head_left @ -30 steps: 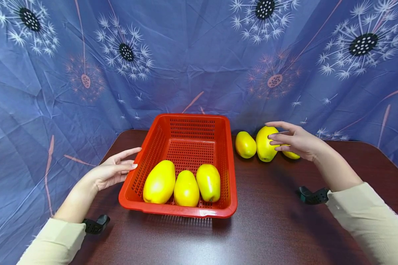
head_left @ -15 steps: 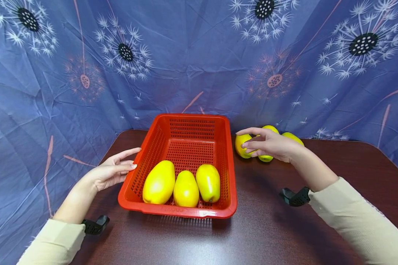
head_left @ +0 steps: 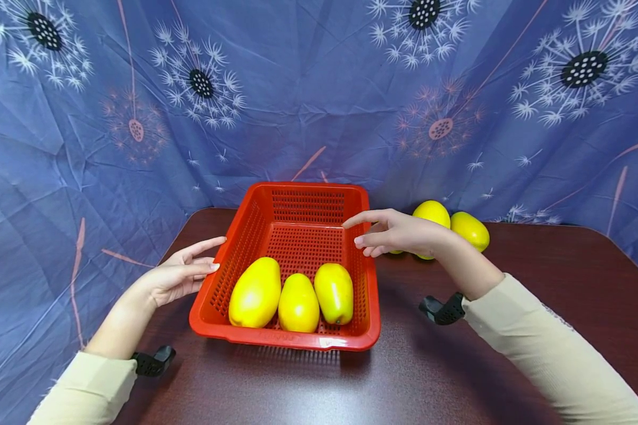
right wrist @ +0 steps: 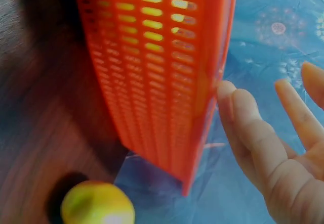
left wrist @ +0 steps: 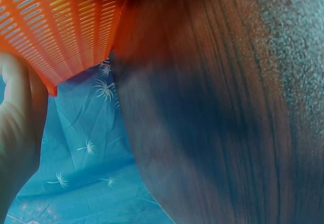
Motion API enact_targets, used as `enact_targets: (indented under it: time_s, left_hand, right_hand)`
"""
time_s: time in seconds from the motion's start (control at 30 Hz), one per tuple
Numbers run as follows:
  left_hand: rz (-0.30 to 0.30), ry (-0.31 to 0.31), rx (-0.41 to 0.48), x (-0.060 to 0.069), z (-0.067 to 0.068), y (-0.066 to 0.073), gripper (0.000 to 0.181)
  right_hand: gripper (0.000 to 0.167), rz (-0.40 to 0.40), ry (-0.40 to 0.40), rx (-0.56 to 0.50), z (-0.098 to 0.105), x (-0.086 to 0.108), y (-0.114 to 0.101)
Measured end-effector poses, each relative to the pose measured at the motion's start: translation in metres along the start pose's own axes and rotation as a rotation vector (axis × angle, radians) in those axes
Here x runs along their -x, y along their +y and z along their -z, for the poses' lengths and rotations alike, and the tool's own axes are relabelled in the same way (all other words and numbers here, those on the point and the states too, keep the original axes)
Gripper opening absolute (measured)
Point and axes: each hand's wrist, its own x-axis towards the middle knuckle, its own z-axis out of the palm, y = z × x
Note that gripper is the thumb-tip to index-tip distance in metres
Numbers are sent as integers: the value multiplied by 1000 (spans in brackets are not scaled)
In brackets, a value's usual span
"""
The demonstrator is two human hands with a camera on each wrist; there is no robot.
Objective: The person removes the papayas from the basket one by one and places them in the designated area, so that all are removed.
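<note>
A red basket, its near end occupied by three yellow fruits, is touched at its left rim by the left hand, fingers loosely extended, and overlapped at its right rim by the right hand, likewise unclenched, on a dark table.

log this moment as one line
left grip: touching basket | right grip: at basket's right side, empty | inside: three yellow fruits | table: more fruits
</note>
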Motion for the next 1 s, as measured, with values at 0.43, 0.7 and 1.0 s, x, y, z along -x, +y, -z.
enact_targets:
  time_s: [0.43, 0.7, 1.0]
  left_hand:
    - [-3, -3, 9, 1, -1, 0, 50]
    - [0, 1, 3, -1, -1, 1, 50]
    - [3, 0, 14, 1, -1, 1, 49]
  right_hand:
    - [39, 55, -172, 542, -30, -28, -23]
    - [35, 42, -221, 869, -50, -41, -23]
    - [38, -34, -173, 910, -64, -44, -19]
